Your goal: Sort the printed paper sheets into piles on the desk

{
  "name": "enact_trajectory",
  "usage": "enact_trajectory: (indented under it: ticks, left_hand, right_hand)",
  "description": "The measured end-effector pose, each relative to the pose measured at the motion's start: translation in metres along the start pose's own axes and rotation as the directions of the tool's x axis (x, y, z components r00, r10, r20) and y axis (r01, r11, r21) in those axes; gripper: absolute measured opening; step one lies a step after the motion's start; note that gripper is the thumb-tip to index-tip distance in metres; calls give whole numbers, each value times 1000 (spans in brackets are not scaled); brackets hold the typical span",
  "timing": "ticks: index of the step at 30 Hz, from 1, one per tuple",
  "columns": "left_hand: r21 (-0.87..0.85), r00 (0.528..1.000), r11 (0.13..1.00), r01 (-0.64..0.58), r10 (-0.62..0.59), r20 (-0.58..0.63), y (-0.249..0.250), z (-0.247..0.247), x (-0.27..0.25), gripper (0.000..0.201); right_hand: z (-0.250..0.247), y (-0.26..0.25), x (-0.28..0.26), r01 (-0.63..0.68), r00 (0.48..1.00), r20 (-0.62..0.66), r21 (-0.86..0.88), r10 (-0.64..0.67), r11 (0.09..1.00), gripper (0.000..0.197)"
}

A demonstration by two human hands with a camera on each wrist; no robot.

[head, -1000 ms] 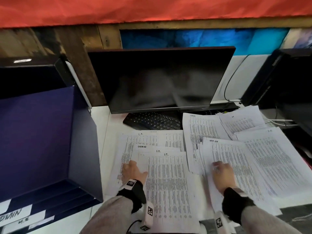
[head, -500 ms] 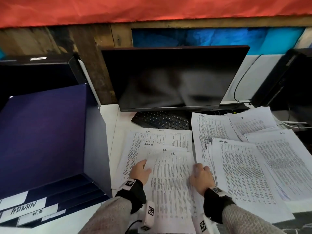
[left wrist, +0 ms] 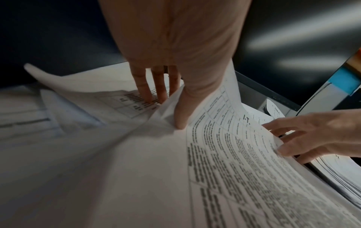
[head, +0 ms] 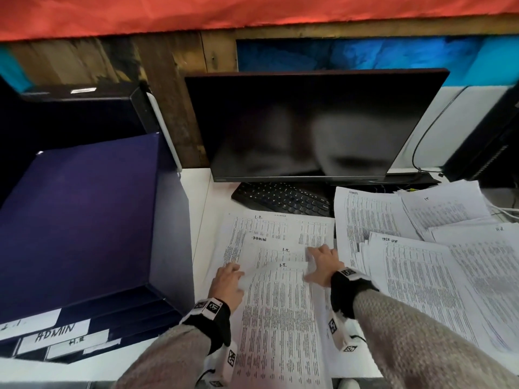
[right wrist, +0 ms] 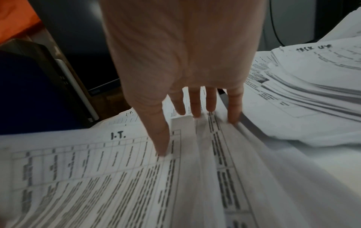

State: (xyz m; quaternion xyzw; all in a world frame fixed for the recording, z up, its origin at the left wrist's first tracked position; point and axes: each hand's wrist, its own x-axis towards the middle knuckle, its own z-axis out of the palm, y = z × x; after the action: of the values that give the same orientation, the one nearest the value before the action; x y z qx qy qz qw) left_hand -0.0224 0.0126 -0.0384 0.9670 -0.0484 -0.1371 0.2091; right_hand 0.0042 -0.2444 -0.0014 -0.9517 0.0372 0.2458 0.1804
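Navy filing tray (head: 84,220), contents hidden; left hand (head: 226,284) pinches I.T. sheet (head: 280,318); right hand (head: 323,266), fingers spread, now moved onto it.

Both forearms in grey knit sleeves, black wrist straps with tagged camera mounts, reaching forward side by side. Left hand (head: 227,282) low, palm down; thumb (left wrist: 181,111) on top of lifted top sheet (head: 278,318), 3 fingers (left wrist: 144,88) visible beneath its raised edge, pinching it. Right hand (head: 323,263) palm down, fingers straight and spread; thumb (right wrist: 162,138) and 4 fingertips pressing on sheet's right edge, wrist raised.
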Motion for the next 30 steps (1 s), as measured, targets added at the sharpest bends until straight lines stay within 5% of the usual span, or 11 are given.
enact_trajectory:
  ticks: [8,15,19,21,23,27,28,30]
  left_hand:
    - [25,1000,999,-21,20,7,-3,-2,1,46]
    - [-9,999,999,38,-38,-8,-1,-1,4,47]
    - [-417,976,904,99,-169,-134,4,-10,8,39]
    - [-716,966,686,133,-250,-60,7,-17,6,33]
    - [-838,963,525,148,-270,0,6,-18,6,23]
    - [-890,958,436,132,-288,1,8,-7,12,23]
    - [-890,956,432,145,-294,13,12,-3,13,27]
    - [-850,941,505,154,-338,-31,21,2,17,33]
  right_hand:
    - [-9,-5,18,-56,998,4,-44,56,997,84]
    - [2,-3,7,11,990,-139,-15,-13,1000,50]
    - [10,1,-9,154,980,-157,204,-123,967,25]
    - [10,5,-17,186,982,-112,446,-152,875,33]
    - [7,8,-24,157,988,-112,676,-110,720,30]
    - [20,7,-39,9,995,-37,961,96,275,53]
    - [26,9,-41,-10,994,-17,971,111,238,58]
    - [36,11,-43,-45,991,1,942,131,334,55]
